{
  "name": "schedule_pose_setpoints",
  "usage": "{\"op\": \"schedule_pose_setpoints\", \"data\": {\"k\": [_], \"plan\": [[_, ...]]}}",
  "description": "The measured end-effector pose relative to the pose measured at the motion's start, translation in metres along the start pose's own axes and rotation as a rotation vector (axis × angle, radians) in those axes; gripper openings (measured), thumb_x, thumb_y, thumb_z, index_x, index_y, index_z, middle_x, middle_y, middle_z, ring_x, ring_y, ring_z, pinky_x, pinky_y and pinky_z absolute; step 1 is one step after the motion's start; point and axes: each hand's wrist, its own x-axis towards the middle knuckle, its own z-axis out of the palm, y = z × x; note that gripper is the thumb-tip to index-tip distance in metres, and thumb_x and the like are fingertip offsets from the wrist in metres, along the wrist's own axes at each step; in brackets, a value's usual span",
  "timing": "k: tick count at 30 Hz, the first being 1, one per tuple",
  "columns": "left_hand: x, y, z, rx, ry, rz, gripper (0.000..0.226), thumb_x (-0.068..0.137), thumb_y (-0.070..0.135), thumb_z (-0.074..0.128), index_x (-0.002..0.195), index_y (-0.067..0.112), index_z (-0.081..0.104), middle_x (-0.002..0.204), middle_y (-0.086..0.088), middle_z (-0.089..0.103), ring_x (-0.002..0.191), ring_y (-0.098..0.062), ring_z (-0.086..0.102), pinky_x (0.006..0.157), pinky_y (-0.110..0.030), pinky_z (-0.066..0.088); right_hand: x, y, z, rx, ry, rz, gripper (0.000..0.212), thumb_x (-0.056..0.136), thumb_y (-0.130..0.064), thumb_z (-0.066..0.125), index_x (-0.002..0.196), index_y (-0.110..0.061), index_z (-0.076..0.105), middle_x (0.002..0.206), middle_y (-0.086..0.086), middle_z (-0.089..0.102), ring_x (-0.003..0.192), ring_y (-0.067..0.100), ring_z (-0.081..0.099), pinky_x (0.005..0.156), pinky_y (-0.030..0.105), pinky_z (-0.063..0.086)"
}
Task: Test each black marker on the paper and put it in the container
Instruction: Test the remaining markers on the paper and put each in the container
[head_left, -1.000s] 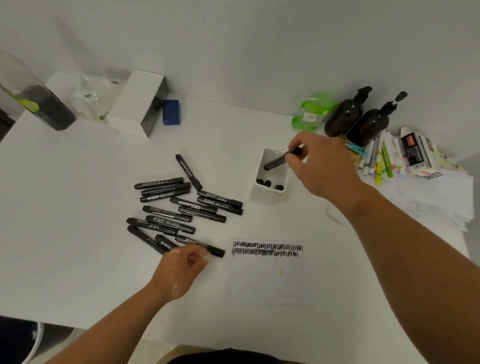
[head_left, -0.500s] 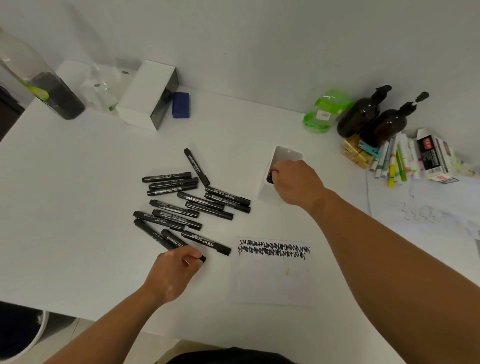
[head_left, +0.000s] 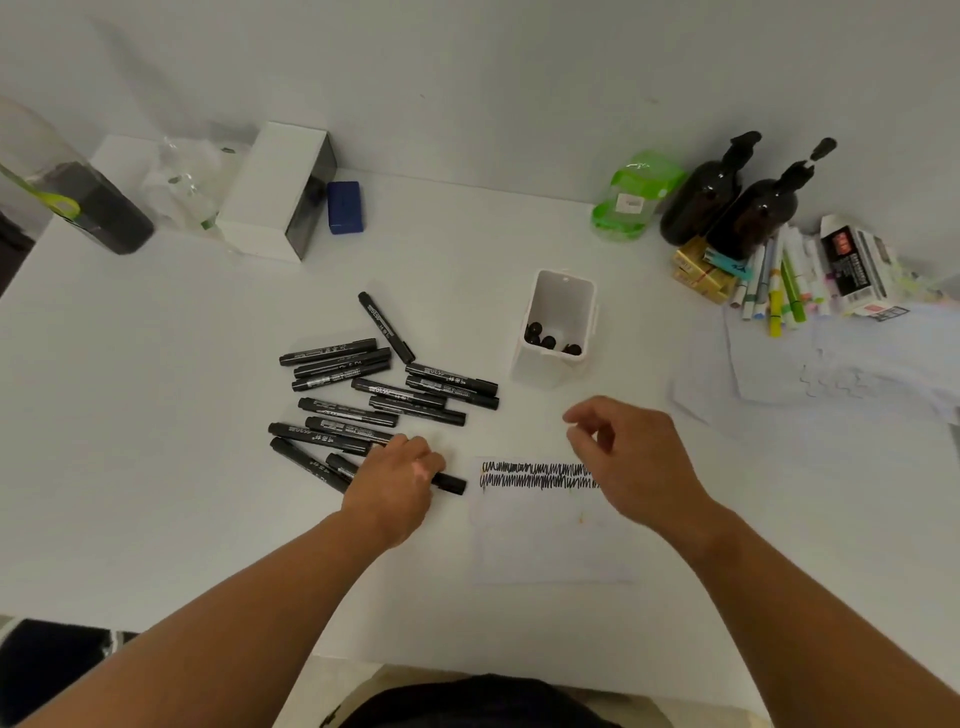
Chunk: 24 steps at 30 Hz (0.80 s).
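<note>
Several black markers (head_left: 382, 397) lie loose on the white table at centre left. My left hand (head_left: 397, 483) grips one black marker (head_left: 452, 481) at the pile's near edge; its capped end sticks out to the right, toward the paper. The white paper (head_left: 545, 535) carries two rows of black scribble along its top. My right hand (head_left: 631, 454) hovers over the paper's right top corner, fingers loosely curled, holding nothing. The white container (head_left: 556, 364) stands behind the paper with several marker ends showing inside.
Two brown pump bottles (head_left: 748, 202), a green pack (head_left: 631, 197), coloured pens (head_left: 779, 291) and paper sheets crowd the back right. A white box (head_left: 275, 192), blue eraser (head_left: 344, 207) and a clear jar (head_left: 78, 202) stand at the back left.
My right hand dropped its marker into the container and pulled back toward me, above the paper. My left hand closed round a marker at the pile's near edge.
</note>
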Motion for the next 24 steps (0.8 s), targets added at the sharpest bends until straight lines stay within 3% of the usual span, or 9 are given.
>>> {"op": "schedule_pose_setpoints", "data": {"k": [4,8,11,13,15,18,21,24], "plan": [[0.008,0.004,0.008,0.124,-0.032,0.032,0.026,0.095,0.020,0.054,0.120,0.026,0.060,0.112,0.003,0.058,0.103,-0.019,0.048,0.090,-0.034,0.042,-0.044,0.024,0.025,0.039,-0.078,0.082,0.012,0.090,-0.021,0.072,0.093,-0.032,0.075,0.066,-0.032,0.062,0.066,0.004,0.062,0.065,0.005,0.039],[0.012,0.011,0.003,0.072,0.044,0.049,0.020,0.097,0.024,0.053,0.114,0.024,0.063,0.104,0.004,0.061,0.095,-0.018,0.049,0.084,-0.031,0.043,-0.073,0.038,0.037,0.107,-0.115,0.199,0.012,0.092,-0.024,0.071,0.096,-0.036,0.074,0.079,-0.024,0.069,0.068,0.007,0.065,0.069,0.008,0.045],[0.008,0.029,-0.018,-0.245,0.199,0.061,0.014,0.091,0.021,0.068,0.104,0.018,0.067,0.094,0.003,0.066,0.086,-0.019,0.057,0.076,-0.029,0.048,-0.086,0.040,0.040,0.158,-0.165,0.255,0.014,0.093,-0.029,0.070,0.095,-0.043,0.070,0.085,-0.022,0.071,0.077,0.002,0.065,0.071,0.009,0.046],[0.001,0.048,-0.035,-0.519,0.223,0.004,0.015,0.087,0.019,0.074,0.099,0.023,0.065,0.088,0.010,0.066,0.076,-0.011,0.062,0.069,-0.025,0.051,-0.089,0.039,0.042,0.235,-0.228,0.295,0.016,0.092,-0.034,0.071,0.102,-0.045,0.067,0.094,-0.023,0.070,0.084,-0.003,0.064,0.074,0.010,0.046],[-0.006,0.065,-0.046,-0.764,0.163,-0.100,0.024,0.084,0.018,0.076,0.097,0.031,0.061,0.085,0.012,0.066,0.075,-0.008,0.065,0.068,-0.022,0.054,-0.091,0.037,0.044,0.349,-0.311,0.332,0.028,0.093,-0.040,0.070,0.117,-0.049,0.060,0.111,-0.024,0.067,0.093,-0.006,0.063,0.078,0.012,0.047],[-0.015,0.087,-0.052,-1.179,0.012,-0.197,0.027,0.079,0.012,0.075,0.092,0.032,0.064,0.091,0.000,0.073,0.082,-0.019,0.070,0.078,-0.035,0.059,-0.089,0.032,0.046,0.587,-0.392,0.396,0.035,0.097,-0.039,0.068,0.126,-0.054,0.054,0.125,-0.019,0.061,0.106,0.003,0.064,0.082,0.021,0.053],[-0.022,0.099,-0.049,-1.398,-0.065,-0.253,0.028,0.072,0.004,0.075,0.087,0.026,0.066,0.096,-0.006,0.076,0.090,-0.031,0.071,0.086,-0.042,0.059,-0.089,0.037,0.045,0.774,-0.317,0.454,0.022,0.097,-0.024,0.069,0.111,-0.041,0.071,0.104,-0.007,0.074,0.090,0.011,0.071,0.070,0.023,0.055],[-0.024,0.099,-0.038,-1.192,-0.098,-0.264,0.027,0.076,0.003,0.078,0.084,0.027,0.067,0.094,0.001,0.076,0.088,-0.023,0.071,0.084,-0.037,0.057,-0.094,0.048,0.042,0.855,-0.194,0.497,0.016,0.088,-0.019,0.076,0.098,-0.031,0.079,0.079,-0.005,0.071,0.072,0.011,0.064,0.063,0.024,0.051]]}}
